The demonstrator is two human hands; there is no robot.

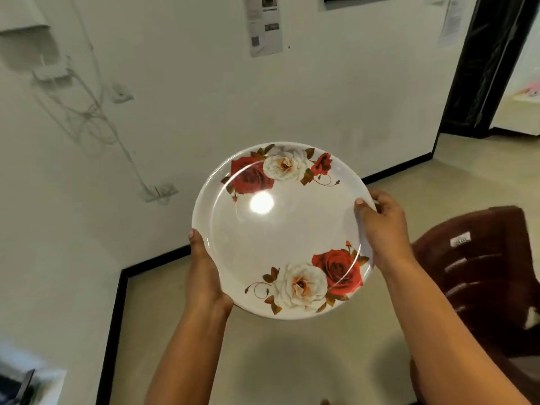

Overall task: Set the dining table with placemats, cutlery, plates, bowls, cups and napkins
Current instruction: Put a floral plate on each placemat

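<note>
Hovering mid-frame over bare beige floor [306, 361], a white rose-printed plate [282, 229] is sitting clear of the white wall [181, 97] in the upper left and the brown chair [479, 276] at right. Left hand [204, 276] is cupping its lower-left rim, thumb on top; right hand [382, 226] is pinching the right rim, fingers curled behind.

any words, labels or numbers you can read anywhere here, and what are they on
None can be read.
Paper sheet on the wall: print and a QR-like square, too blurred to read.
Second sheet near the door frame: lines of print, too small.
White label on the brown chair: dark marks, blurred.
The plate, held by the left hand and right hand, shows only roses, no text.
</note>
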